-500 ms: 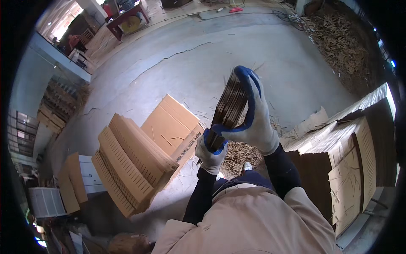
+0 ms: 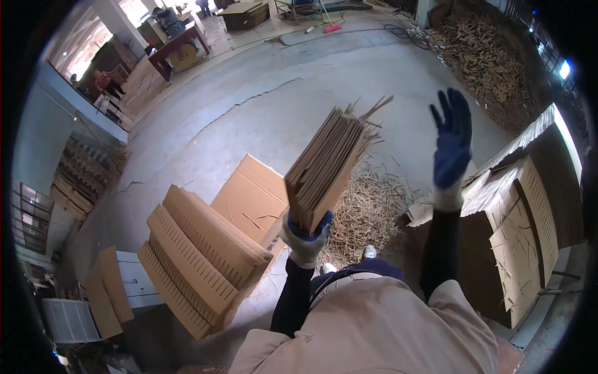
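Observation:
My left hand, in a white glove with blue palm, is wrapped round the lower end of a thick stack of cardboard sheets. The stack tilts up and away to the right, its layered edges showing and loose cardboard strips sticking out at the far end. My right hand, in a matching glove, is raised off to the right of the stack with fingers stretched out, holding nothing. Below the stack, a heap of cardboard strips lies on the floor by my shoes.
Slotted cardboard sheets lean in a pile at the left, beside a flat cardboard sheet. A tall cardboard stack stands close on my right. A larger scrap heap lies at the far right; a red-framed machine stands far left.
My right hand has let go of the cardboard stack and swung out to the right, opening. The stack has turned, so its layered edges and loose strips now show, held by my left hand alone.

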`<state>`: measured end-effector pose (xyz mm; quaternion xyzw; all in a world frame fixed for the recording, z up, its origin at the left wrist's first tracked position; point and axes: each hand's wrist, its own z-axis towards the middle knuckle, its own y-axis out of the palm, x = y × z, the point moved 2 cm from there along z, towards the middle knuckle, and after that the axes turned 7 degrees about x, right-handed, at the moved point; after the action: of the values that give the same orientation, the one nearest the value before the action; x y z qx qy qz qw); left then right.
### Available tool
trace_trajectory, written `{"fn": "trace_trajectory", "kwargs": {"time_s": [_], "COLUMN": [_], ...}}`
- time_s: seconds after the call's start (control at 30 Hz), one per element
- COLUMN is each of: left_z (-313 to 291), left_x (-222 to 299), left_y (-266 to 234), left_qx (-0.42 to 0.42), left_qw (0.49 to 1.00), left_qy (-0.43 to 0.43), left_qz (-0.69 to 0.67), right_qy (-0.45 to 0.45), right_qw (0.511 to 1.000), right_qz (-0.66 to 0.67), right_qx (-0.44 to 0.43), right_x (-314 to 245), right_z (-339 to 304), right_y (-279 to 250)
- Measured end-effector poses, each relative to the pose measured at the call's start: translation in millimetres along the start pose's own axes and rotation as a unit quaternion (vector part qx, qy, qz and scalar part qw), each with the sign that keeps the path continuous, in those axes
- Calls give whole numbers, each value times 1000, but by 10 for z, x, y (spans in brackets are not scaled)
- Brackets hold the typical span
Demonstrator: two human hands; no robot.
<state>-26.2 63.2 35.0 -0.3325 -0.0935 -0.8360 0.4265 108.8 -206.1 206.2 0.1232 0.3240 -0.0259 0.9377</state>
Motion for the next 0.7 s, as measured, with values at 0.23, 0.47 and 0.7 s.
{"fn": "trace_trajectory", "kwargs": {"time_s": [0.23, 0.47, 0.7], "left_z": [62, 22, 47], "left_x": [150, 243, 216], "left_y": [25, 151, 171], "left_qx": [-32, -69, -78], "left_qw": [997, 997, 997], "left_qy": [20, 12, -5], "left_qz": [-71, -37, 8], "right_qy": [-3, 162, 102], "right_qw": [956, 921, 943], "right_qz": [-81, 75, 37], "right_qx": [-282, -346, -314], "right_x": [-180, -145, 310], "right_z": [-129, -223, -565], "right_y": [159, 249, 276]}}
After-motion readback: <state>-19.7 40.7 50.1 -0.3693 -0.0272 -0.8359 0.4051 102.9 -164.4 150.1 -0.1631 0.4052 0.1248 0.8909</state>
